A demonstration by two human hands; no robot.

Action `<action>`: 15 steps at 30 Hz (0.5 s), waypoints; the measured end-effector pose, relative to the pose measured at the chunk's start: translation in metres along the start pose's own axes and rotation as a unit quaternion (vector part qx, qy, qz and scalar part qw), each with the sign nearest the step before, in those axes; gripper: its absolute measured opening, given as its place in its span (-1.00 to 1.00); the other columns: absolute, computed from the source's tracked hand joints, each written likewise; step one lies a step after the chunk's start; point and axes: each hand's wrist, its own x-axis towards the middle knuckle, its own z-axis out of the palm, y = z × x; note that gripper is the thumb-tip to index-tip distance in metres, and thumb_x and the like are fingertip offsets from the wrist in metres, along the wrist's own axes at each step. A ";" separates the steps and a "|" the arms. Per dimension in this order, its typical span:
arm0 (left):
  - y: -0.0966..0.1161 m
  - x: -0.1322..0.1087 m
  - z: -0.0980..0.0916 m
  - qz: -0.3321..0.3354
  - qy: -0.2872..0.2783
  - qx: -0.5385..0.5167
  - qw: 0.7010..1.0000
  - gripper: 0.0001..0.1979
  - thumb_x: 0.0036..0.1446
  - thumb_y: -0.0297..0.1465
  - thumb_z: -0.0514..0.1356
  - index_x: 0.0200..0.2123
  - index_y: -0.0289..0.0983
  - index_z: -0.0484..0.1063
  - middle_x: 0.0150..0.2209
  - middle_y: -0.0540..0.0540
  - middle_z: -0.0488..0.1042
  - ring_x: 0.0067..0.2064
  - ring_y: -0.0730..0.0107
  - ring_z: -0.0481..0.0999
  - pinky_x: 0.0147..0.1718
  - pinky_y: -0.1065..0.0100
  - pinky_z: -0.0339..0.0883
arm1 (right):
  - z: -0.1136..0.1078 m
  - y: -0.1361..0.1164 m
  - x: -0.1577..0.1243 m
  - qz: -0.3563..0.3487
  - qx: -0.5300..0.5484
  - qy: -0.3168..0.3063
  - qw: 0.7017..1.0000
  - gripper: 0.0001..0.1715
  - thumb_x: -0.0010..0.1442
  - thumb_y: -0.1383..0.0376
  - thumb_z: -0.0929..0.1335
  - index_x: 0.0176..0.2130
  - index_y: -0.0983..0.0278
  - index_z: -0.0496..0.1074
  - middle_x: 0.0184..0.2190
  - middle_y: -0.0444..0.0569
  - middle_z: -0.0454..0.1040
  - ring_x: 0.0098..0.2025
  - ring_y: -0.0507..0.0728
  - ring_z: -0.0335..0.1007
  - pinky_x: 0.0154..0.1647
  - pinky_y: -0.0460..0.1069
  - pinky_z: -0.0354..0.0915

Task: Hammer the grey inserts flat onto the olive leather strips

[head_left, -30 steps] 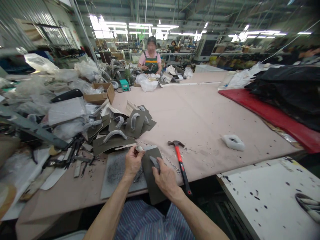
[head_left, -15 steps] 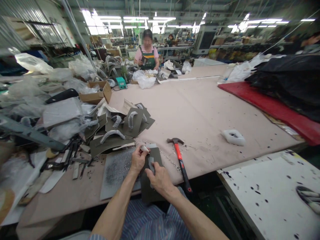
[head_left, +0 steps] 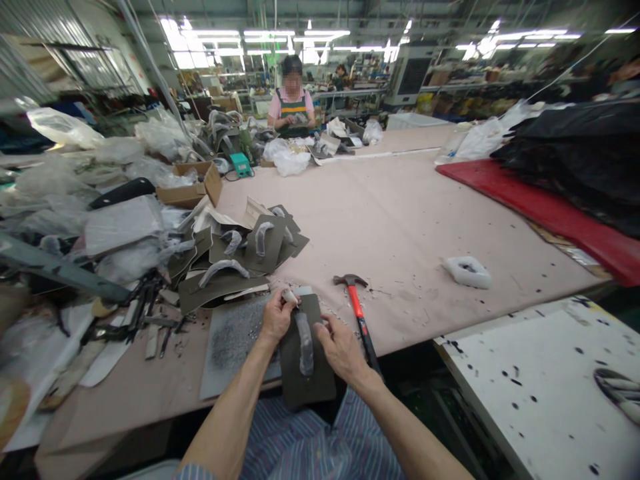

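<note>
A dark grey-green leather piece (head_left: 306, 377) with a pale grey strap (head_left: 305, 343) along its middle lies at the near table edge, partly over a speckled grey metal slab (head_left: 234, 342). My left hand (head_left: 277, 317) is closed at the piece's top left corner, pinching a small pale object (head_left: 289, 295). My right hand (head_left: 341, 345) rests on the piece's right edge with fingers curled, just right of the strap. A red-handled hammer (head_left: 361, 321) lies right beside my right hand.
A heap of similar dark pieces with pale straps (head_left: 240, 257) lies behind the slab. Loose tools (head_left: 145, 310) and plastic bags (head_left: 125, 227) crowd the left. A white tape roll (head_left: 469, 272) sits to the right, a red board (head_left: 540, 217) beyond. A person (head_left: 293, 100) works at the far end.
My right hand has slid off the strap to the piece's right edge, uncovering the strap's full length. The left hand keeps its pinch at the top corner.
</note>
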 end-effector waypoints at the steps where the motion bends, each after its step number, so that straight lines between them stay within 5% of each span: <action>1: 0.001 0.000 0.000 0.003 -0.005 0.005 1.000 -0.80 0.08 -0.32 0.25 -0.21 -0.22 0.43 -0.32 -0.06 0.60 -0.25 0.21 0.62 -0.12 0.20 0.45 | -0.006 0.008 0.002 0.006 -0.031 0.031 0.999 -0.55 0.37 0.10 0.21 0.07 0.31 0.39 -0.11 0.10 0.52 -0.08 0.21 0.46 -0.05 0.05 0.31; 4: 0.002 0.001 -0.002 0.024 -0.030 0.038 0.999 -0.86 0.08 -0.37 0.22 -0.25 -0.21 0.44 -0.32 -0.07 0.60 -0.25 0.21 0.60 -0.13 0.21 0.43 | -0.027 0.033 0.005 0.029 -0.176 0.093 0.979 -0.59 0.33 0.14 0.26 0.03 0.35 0.40 -0.09 0.18 0.45 -0.06 0.27 0.39 -0.02 0.10 0.28; 7: 0.001 0.002 -0.004 0.046 -0.047 0.072 0.995 -0.89 0.09 -0.38 0.21 -0.26 -0.21 0.46 -0.32 -0.07 0.60 -0.24 0.20 0.59 -0.15 0.22 0.42 | -0.042 0.053 0.004 0.078 -0.261 0.072 0.960 -0.67 0.22 0.20 0.36 -0.08 0.36 0.41 -0.11 0.23 0.39 -0.05 0.33 0.33 -0.01 0.15 0.25; 11: 0.002 0.002 -0.006 0.075 -0.069 0.121 0.987 -0.88 0.10 -0.40 0.20 -0.25 -0.20 0.48 -0.33 -0.07 0.60 -0.25 0.20 0.57 -0.18 0.23 0.39 | -0.052 0.060 0.009 0.187 -0.043 0.034 0.981 -0.86 0.12 0.39 0.33 -0.24 0.28 0.33 -0.24 0.09 0.38 -0.13 0.23 0.34 -0.10 0.09 0.27; 15: 0.005 0.002 -0.008 0.103 -0.084 0.172 0.976 -0.88 0.11 -0.41 0.18 -0.27 -0.20 0.50 -0.36 -0.07 0.57 -0.29 0.22 0.53 -0.23 0.25 0.36 | -0.057 0.044 0.026 0.238 0.118 -0.043 0.963 -0.92 0.12 0.36 0.25 -0.41 0.22 0.22 -0.51 -0.13 0.28 -0.51 0.06 0.25 -0.47 -0.05 0.25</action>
